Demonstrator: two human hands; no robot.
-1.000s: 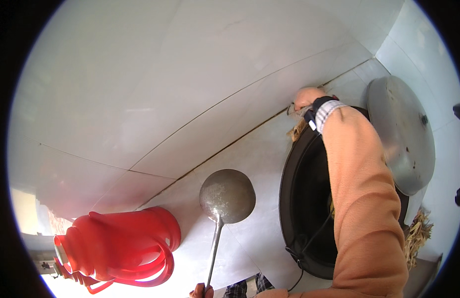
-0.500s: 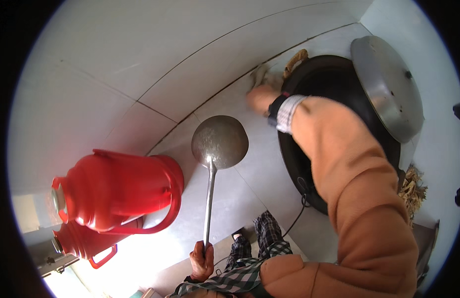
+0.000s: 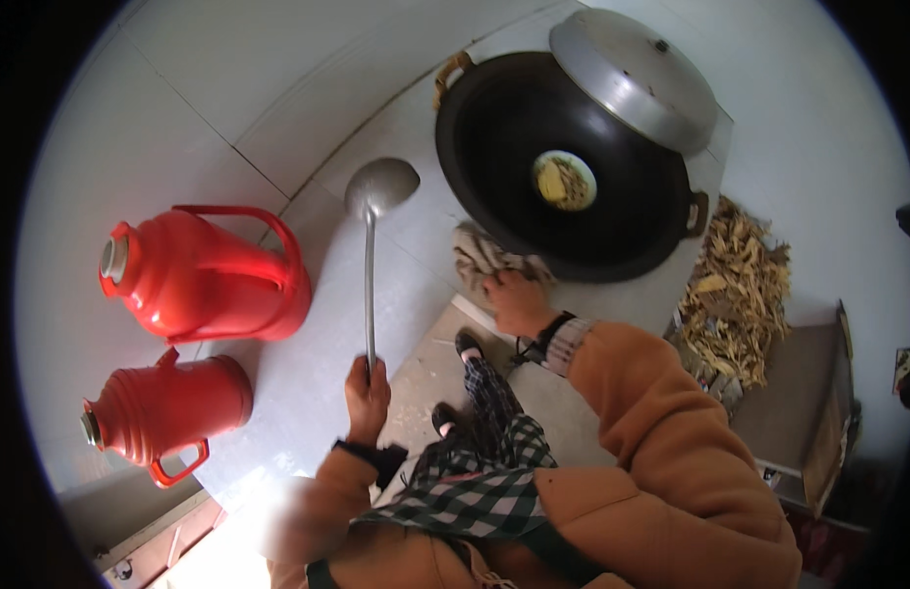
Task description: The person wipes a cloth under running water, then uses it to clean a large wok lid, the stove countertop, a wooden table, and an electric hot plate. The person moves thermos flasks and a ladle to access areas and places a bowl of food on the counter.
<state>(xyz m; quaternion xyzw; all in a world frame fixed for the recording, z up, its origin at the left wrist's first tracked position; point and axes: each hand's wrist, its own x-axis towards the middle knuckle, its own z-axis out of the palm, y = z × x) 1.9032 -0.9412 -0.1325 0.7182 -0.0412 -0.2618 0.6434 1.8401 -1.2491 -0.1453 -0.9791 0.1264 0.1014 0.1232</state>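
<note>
Evidently, the left hand [image 3: 368, 393] grips the ladle [image 3: 371, 265] by its handle end, so its head reaches out over the tabletop [image 3: 332, 304]. Beside the wok [image 3: 494, 137], the right hand [image 3: 521, 302] rests on a cloth [image 3: 475, 257], perhaps pinning it; whether that grip is closed, I cannot tell.

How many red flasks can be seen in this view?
2: the larger flask is at the picture's left, and the smaller flask is below it. Both are left of the ladle. No others show.
</note>
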